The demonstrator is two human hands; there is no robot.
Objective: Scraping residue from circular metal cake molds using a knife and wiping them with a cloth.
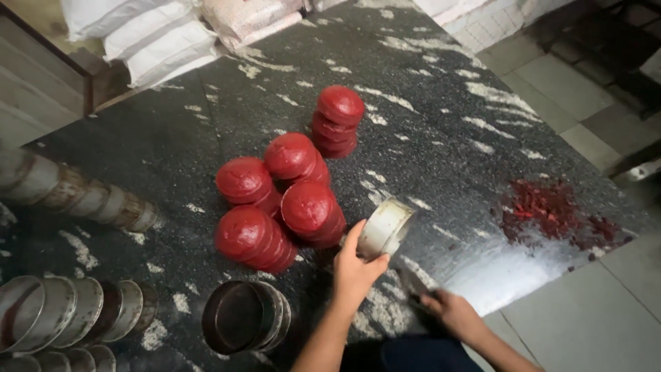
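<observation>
Metal ring mould (385, 227), tilted on its edge at four o'clock of the red discs (279, 200), sits gripped in the left hand (354, 269) over the worktop (441, 124), while the right hand (447, 310) closes around a small blade (413, 282), apparently ready for scraping

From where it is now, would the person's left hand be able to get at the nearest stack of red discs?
Probably yes. The left hand sits right beside the nearest stack of red discs, with nothing between them. But it already grips a round metal tin, so it would likely need to put that down first.

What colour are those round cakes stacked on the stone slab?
The round cakes are deep red, on a black, white-flecked slab. The head view shows them.
</observation>
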